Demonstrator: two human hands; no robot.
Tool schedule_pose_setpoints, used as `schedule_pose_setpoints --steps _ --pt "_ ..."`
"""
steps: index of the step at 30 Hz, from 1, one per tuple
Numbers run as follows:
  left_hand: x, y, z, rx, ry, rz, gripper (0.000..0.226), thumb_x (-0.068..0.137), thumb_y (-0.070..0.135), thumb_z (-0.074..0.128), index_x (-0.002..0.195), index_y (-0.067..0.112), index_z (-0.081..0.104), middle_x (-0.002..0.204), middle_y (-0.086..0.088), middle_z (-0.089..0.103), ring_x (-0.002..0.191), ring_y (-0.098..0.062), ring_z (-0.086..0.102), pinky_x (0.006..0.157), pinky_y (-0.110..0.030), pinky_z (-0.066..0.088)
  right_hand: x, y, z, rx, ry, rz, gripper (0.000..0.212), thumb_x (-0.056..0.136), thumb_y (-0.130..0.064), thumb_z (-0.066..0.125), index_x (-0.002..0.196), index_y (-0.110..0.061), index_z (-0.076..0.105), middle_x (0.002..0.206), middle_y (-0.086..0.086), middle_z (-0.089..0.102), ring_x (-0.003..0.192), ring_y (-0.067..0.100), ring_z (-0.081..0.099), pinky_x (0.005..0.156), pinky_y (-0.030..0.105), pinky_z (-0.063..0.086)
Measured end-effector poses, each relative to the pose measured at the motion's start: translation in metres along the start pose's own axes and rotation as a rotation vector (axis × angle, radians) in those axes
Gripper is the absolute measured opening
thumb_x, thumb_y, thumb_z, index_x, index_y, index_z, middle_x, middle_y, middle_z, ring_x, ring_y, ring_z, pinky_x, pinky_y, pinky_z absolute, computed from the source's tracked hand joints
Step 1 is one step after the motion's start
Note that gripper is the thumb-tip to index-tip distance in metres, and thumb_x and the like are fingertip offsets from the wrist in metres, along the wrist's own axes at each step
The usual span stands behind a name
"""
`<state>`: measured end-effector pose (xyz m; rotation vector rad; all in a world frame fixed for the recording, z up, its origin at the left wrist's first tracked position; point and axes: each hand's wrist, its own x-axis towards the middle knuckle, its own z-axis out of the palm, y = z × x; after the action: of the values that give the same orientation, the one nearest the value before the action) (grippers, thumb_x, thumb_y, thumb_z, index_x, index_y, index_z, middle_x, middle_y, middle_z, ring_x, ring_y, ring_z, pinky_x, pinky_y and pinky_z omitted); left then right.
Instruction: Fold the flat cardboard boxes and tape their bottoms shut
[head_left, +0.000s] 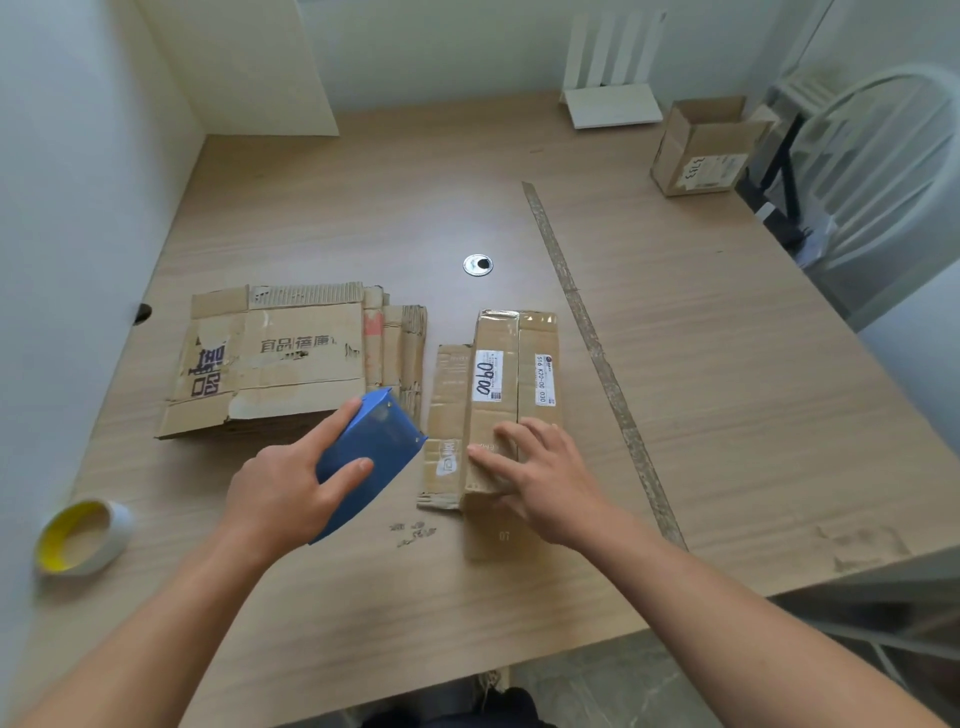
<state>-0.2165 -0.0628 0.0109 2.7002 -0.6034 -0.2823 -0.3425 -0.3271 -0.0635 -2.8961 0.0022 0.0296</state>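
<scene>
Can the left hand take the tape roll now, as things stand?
Probably not yet. The table between the left hand and the tape roll looks free, but that hand grips the dispenser, so it would have to set it down first.

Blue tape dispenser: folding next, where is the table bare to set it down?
Bare: beyond the grommet toward the wall, and right of the tape strip. Crowded: between the cardboard stack and the box under the right hand.

Matt, scuffed corrugated cardboard boxes (291, 358); glossy blue plastic dispenser (369, 457); wood-grain laminate table (363, 208)
</scene>
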Motion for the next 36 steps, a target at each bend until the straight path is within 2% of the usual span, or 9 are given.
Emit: schedule_pose_setpoints --steps 4,7,10,15,21,23,27,30,36 --pt "-0.012 -0.005 -0.004 -0.086 0.003 0.149 0.069 0.075 0.069 0.043 0.141 0.067 0.023 0.088 0.02 0.061 0.076 -0.02 0.058 0.07 -0.035 0.051 -0.003 -0.001 -0.001 -0.009 -0.08 -0.064 0.083 0.078 -0.013 0.071 0.144 -0.047 0.033 0.148 0.002 0.042 0.14 0.037 0.031 0.115 0.063 0.025" --pt "-0.019 -0.01 -0.004 -0.135 0.029 0.292 0.069 0.076 0.068 0.045 0.139 0.069 0.017 0.103 0.019 0.067 0.077 -0.02 0.063 0.068 -0.033 0.052 -0.007 0.005 -0.009 0.025 -0.068 -0.085 0.071 0.082 -0.034 0.073 0.143 -0.046 0.038 0.147 0.001 0.046 0.14 0.037 0.036 0.114 0.062 0.028" --pt "-0.023 -0.011 -0.004 -0.107 0.123 0.438 0.068 0.081 0.062 0.053 0.145 0.051 0.032 0.111 0.017 0.069 0.086 -0.012 0.063 0.067 -0.027 0.053 -0.003 0.002 -0.021 0.192 0.042 -0.031 0.057 0.09 -0.057 0.051 0.142 -0.035 0.05 0.144 -0.001 0.049 0.142 0.027 0.032 0.116 0.053 0.03" --pt "-0.022 -0.007 -0.009 -0.068 0.184 0.589 0.057 0.094 0.062 0.043 0.144 0.036 0.042 0.105 0.011 0.072 0.085 -0.007 0.06 0.066 -0.024 0.049 0.015 -0.028 -0.057 0.653 0.154 0.064 0.052 0.092 -0.055 0.054 0.139 -0.031 0.055 0.134 -0.015 0.051 0.13 0.006 0.042 0.109 0.027 0.033" --pt "-0.019 0.002 -0.017 -0.097 0.193 0.689 0.057 0.093 0.052 0.054 0.144 0.03 0.043 0.101 0.008 0.073 0.083 -0.009 0.061 0.068 -0.025 0.049 0.031 -0.041 -0.074 0.944 -0.055 0.13 0.053 0.095 -0.044 0.062 0.145 -0.038 0.045 0.14 -0.012 0.051 0.13 -0.002 0.044 0.107 0.03 0.041" --pt "-0.017 0.004 -0.02 -0.093 0.18 0.729 0.058 0.092 0.051 0.056 0.145 0.031 0.042 0.102 0.008 0.073 0.084 -0.01 0.061 0.069 -0.023 0.048 0.036 -0.044 -0.076 1.011 -0.058 0.169 0.046 0.095 -0.041 0.063 0.139 -0.035 0.052 0.137 -0.011 0.054 0.128 0.002 0.047 0.106 0.03 0.042" --pt "-0.012 0.007 -0.023 -0.086 0.137 0.745 0.063 0.09 0.051 0.058 0.147 0.038 0.037 0.1 0.008 0.072 0.082 -0.012 0.064 0.067 -0.028 0.051 0.045 -0.044 -0.076 1.073 0.043 0.198 0.007 0.095 -0.028 0.065 0.093 -0.023 0.069 0.12 -0.008 0.064 0.115 0.002 0.056 0.098 0.027 0.045" --pt "-0.008 0.007 -0.025 -0.105 0.115 0.715 0.06 0.093 0.059 0.049 0.148 0.04 0.036 0.101 0.009 0.073 0.082 -0.01 0.063 0.067 -0.025 0.049 0.04 -0.039 -0.074 1.098 0.109 0.231 0.014 0.094 -0.023 0.066 0.081 -0.018 0.066 0.113 -0.007 0.061 0.106 -0.003 0.057 0.086 0.012 0.045" --pt "0.003 0.009 -0.023 -0.199 -0.088 0.593 0.064 0.084 0.074 0.047 0.143 0.063 0.026 0.103 0.016 0.069 0.075 -0.007 0.06 0.069 -0.026 0.051 0.023 -0.037 -0.063 1.018 0.181 0.29 0.024 0.097 -0.018 0.062 0.075 -0.023 0.056 0.103 -0.005 0.054 0.096 0.006 0.056 0.085 0.024 0.048"
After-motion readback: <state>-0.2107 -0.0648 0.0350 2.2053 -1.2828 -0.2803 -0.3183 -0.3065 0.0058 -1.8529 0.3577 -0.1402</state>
